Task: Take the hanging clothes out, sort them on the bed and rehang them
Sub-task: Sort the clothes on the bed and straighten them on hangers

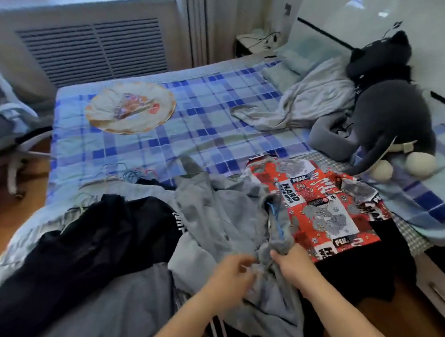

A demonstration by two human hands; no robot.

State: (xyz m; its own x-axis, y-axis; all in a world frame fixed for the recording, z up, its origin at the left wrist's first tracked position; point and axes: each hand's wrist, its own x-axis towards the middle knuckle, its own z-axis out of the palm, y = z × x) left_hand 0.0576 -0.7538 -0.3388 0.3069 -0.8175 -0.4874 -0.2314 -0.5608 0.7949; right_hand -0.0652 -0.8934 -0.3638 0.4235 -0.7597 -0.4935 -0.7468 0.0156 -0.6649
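The grey, soft-knit hooded garment [219,220] is lying crumpled at the near edge of the bed, between a black top with white lettering [103,240] on its left and a red, white and grey patchwork-print shirt [320,209] spread flat on its right. In the head view, the left hand [233,274] is curling its fingers into a bunch of the grey fabric, and the right hand [292,263] is pinching a fold just beside it; both are gripping cloth, close together. A thin blue wire hanger [275,219] is showing inside the garment, just above the right hand.

The fabric is looking limp and fairly thick, so it will probably be sagging and sliding wherever it is not supported; light enough for one hand, not fragile. The sensible hold seems to be at the shoulders or neck opening, where the hanger is sitting, rather than mid-body.

The bed is wearing a blue-and-white checked quilted cover [199,112], soft and slightly rumpled. On it are lying a round printed cushion [130,107], a loose tangle of wire hangers [130,172], a pale crumpled blanket [303,103] and a dark grey plush cat [389,106]. A slatted radiator cover [91,51] is standing behind the bed, with wooden floor on the left.
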